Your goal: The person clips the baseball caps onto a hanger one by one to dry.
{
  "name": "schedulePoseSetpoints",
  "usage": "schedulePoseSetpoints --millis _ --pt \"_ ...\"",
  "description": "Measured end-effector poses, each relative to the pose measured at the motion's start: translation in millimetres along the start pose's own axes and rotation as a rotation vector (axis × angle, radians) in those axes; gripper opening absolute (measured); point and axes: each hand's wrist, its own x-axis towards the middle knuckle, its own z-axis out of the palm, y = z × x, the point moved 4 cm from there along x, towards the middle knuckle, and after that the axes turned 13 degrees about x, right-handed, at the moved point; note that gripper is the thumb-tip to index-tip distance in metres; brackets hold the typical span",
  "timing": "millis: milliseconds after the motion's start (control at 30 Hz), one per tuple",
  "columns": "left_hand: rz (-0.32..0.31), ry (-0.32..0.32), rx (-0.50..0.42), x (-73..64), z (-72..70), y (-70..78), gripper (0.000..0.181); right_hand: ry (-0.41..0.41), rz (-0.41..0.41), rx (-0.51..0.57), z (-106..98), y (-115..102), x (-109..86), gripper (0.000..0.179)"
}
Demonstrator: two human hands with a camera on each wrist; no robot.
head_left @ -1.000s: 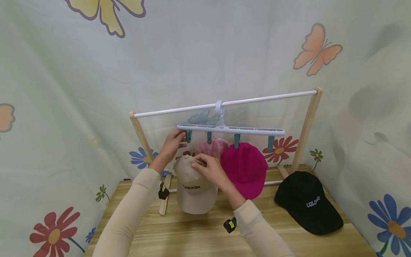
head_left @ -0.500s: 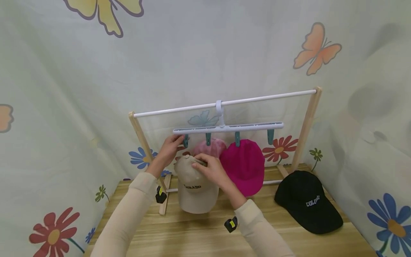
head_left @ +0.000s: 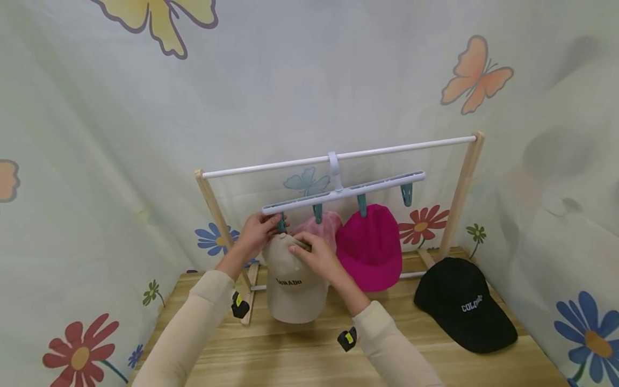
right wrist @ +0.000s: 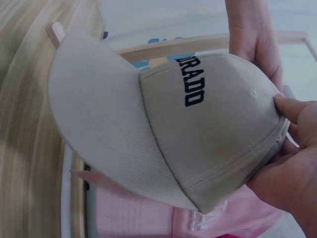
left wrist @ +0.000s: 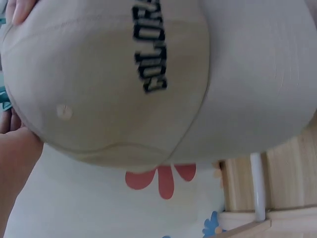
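Observation:
My right hand [head_left: 321,260] pinches the crown of a beige baseball cap [head_left: 296,298], its brim pointing down and dark lettering facing me. In the right wrist view, my thumb [right wrist: 292,106] presses the crown near its top button. My left hand [head_left: 256,234] grips a teal clip [head_left: 282,223] at the left end of a white clip hanger [head_left: 345,193], just above the cap. The cap hides much of the left hand in the left wrist view. From the hanger's inner clips hang a light pink cap [head_left: 332,221] and a magenta cap [head_left: 369,252].
The hanger hooks over the white rod [head_left: 271,165] of a wooden-sided rack [head_left: 461,199]. A black cap [head_left: 456,301] lies on the wooden table [head_left: 290,355] at the right. One more teal clip [head_left: 407,194] hangs at the hanger's right end. Patterned fabric [head_left: 377,70] stands behind.
My left hand has drawn the clip and the hanger's left end downward, so the hanger now tilts with its right end higher. The magenta cap has risen slightly. The beige cap has stayed nearly still.

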Motion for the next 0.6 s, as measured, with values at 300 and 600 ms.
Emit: schedulePoseSetpoints --millis 300,600 --pt "0.026 0.061 -0.163 -5.2 8.7 0.0 0.033 0.012 0.01 0.006 12 7 1.6 0.021" --pt "0.064 0.098 0.113 -8.2 -0.5 -4.6 0.041 0.006 -0.008 0.035 15 8 2.1 0.024"
